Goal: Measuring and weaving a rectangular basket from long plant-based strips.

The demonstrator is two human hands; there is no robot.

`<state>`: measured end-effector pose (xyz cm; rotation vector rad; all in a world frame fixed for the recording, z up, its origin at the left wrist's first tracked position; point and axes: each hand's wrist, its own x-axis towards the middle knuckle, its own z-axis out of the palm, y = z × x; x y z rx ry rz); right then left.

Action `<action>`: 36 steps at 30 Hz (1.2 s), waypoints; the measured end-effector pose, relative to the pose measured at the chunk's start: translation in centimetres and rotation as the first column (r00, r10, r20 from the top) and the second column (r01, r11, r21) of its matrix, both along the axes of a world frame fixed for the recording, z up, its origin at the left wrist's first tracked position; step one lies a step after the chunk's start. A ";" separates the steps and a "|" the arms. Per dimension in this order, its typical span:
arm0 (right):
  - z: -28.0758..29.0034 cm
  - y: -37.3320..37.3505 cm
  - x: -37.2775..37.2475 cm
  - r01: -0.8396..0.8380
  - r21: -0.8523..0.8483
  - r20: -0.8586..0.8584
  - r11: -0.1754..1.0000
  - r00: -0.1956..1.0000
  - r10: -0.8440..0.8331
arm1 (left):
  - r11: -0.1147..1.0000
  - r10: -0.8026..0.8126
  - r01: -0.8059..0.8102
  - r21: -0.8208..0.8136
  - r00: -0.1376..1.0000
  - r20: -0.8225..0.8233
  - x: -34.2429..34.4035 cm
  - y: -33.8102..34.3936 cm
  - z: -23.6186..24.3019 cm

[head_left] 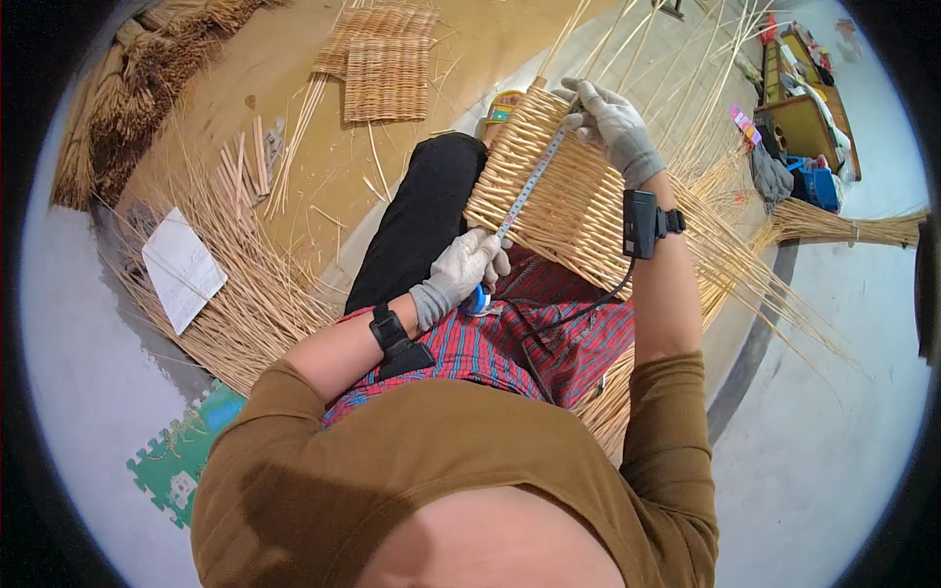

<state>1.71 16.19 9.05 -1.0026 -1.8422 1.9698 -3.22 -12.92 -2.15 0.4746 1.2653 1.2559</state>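
Note:
A woven wicker panel (580,211), with long loose canes still sticking out of its far and right edges, rests slanted across my lap. A pale tape measure (530,188) stretches over the weave from the near left edge to the far edge. My left hand (463,267), in a whitish work glove, pinches the tape at the near edge. The blue tape case (477,301) shows just below it, partly covered. At the far edge, my gloved right hand (610,122) has its fingers bent around the tape's other end, its fingertips partly hidden.
Two finished-looking woven squares (386,78) lie on the floor ahead. Loose canes (240,284) spread to the left beside a written sheet of paper (183,269). Dark bundled stalks (123,98) stand far left; a tied cane bundle (843,224) and wooden cabinet (799,118) are right.

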 end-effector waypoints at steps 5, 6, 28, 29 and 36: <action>-0.2 0.1 -0.1 0.004 -0.016 -0.011 1.000 1.000 -0.004 | 1.000 -0.012 0.012 0.021 1.000 -0.009 0.0 0.0 -0.4; -0.1 0.0 -0.2 -0.003 0.014 0.006 1.000 1.000 0.003 | 1.000 -0.017 0.017 0.021 1.000 -0.016 0.0 0.0 -0.6; 0.2 -0.9 -0.7 0.061 0.029 0.016 0.998 0.998 -0.061 | 1.000 -0.006 0.008 -0.011 0.989 0.145 -0.6 0.5 0.6; 0.2 -1.1 -0.8 0.056 0.028 0.016 0.998 0.998 -0.057 | 1.000 -0.002 0.003 -0.012 0.989 0.146 -0.6 0.4 0.5; 1.4 -1.2 -1.3 0.080 0.033 0.073 0.996 0.994 -0.082 | 0.999 -0.047 0.050 -0.011 0.986 0.159 -0.7 0.4 0.5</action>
